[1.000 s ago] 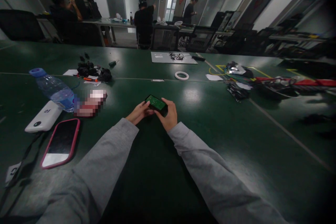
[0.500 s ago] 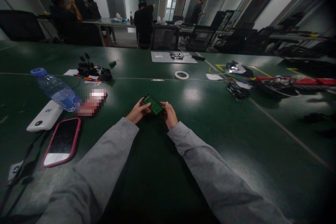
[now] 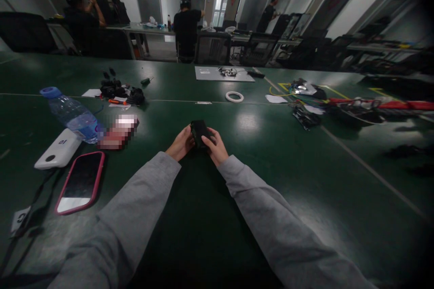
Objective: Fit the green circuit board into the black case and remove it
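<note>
Over the near part of the counter (image 3: 288,144) we find the board (image 3: 200,129), taken here as our landmark. We note the left hand (image 3: 182,143) clamped on its left edge and the right hand (image 3: 218,145) clamped on its right side, right thumb laid on the dark face. A sliver of green shows along the board's left edge. We cannot tell whether the board touches the counter, nor whether the fingers meet beneath it.

Left of the board we log a pink item (image 3: 117,134), surface pixelated; farther left, a blue-capped bottle (image 3: 73,115) and a white device (image 3: 58,150). Left of the board and nearer to us: a phone (image 3: 80,183) in a pink case.

Beyond the board, to its left, we record black parts (image 3: 113,90) and a screwdriver (image 3: 145,82). Beyond it, slightly right, a white ring (image 3: 234,96) lies flat; farther beyond, a grey panel (image 3: 209,76) bears wires (image 3: 228,72). Beyond and well right of the board we see a tangle (image 3: 307,91) of cables. Far behind the board, past the counter, we count three people (image 3: 186,25).
</note>
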A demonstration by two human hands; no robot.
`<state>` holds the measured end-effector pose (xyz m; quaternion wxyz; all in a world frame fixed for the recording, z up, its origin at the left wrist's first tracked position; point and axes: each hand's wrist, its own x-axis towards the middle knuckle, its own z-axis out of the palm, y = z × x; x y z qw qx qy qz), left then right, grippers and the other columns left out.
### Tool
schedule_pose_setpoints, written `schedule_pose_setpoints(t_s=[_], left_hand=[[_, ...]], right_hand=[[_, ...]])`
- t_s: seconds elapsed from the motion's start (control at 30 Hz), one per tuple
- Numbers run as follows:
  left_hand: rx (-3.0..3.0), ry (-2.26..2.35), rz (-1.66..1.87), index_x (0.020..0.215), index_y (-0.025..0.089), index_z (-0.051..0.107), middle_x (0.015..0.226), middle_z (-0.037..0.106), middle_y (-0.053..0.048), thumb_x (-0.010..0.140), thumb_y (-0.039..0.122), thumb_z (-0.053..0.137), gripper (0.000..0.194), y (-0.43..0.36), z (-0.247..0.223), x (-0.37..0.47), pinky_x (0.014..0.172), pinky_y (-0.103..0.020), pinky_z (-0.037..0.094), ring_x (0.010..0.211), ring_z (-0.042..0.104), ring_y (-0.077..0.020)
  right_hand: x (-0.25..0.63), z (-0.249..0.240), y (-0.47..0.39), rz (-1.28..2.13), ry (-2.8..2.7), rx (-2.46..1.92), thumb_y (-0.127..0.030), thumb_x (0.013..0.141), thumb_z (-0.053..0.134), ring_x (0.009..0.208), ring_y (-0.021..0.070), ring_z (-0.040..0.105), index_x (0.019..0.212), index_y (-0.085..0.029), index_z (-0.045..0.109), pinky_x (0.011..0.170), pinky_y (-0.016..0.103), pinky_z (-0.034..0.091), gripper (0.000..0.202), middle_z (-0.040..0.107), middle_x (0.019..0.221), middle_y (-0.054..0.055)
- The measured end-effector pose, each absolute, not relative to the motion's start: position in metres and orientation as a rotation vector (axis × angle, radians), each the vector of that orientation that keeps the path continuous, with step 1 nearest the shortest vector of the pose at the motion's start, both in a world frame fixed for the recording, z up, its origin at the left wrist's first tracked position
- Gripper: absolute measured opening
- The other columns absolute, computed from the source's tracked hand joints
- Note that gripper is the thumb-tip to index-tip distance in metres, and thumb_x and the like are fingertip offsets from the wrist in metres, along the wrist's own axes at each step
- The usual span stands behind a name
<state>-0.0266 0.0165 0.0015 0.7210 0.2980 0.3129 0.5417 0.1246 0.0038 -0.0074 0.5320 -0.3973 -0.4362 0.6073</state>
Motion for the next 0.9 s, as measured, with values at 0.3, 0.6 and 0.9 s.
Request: schedule_pose_setpoints(t_s=[0.3, 0.6, 0.9], left_hand=[[0.498, 0.802, 1.138, 0.117, 0.011, 0.064, 0.102, 0.071, -0.014, 0.090, 0.066, 0.036, 0.067, 0.010, 0.011, -0.022, 0.085, -0.032, 0.054, 0.093, 0.068, -0.0213], [0.492, 0.667, 1.081, 0.122, 0.012, 0.062, 0.101, 0.070, -0.015, 0.085, 0.074, 0.037, 0.077, 0.015, -0.002, -0.029, 0.086, -0.034, 0.055, 0.095, 0.067, -0.0228], [0.479, 0.643, 1.079, 0.119, 0.012, 0.063, 0.096, 0.070, -0.014, 0.087, 0.074, 0.032, 0.077, 0.013, 0.003, -0.029, 0.085, -0.033, 0.055, 0.093, 0.068, -0.0217]], right_hand=[[0.093, -0.021, -0.007, 0.825, -1.538, -0.971, -0.040, 0.075, 0.068, 0.116, 0.0217, 0.050, 0.123, -0.020, 0.034, 0.102, 0.042, 0.045, 0.062, 0.041, 0.129, 0.013], [0.083, -0.012, -0.017, 0.588, -1.658, -1.090, -0.043, 0.079, 0.059, 0.113, 0.0237, 0.051, 0.121, -0.018, 0.036, 0.101, 0.043, 0.045, 0.054, 0.045, 0.122, 0.013], [0.083, -0.010, -0.019, 0.570, -1.694, -1.081, -0.042, 0.081, 0.057, 0.111, 0.0237, 0.052, 0.124, -0.018, 0.036, 0.100, 0.045, 0.046, 0.054, 0.045, 0.122, 0.014]])
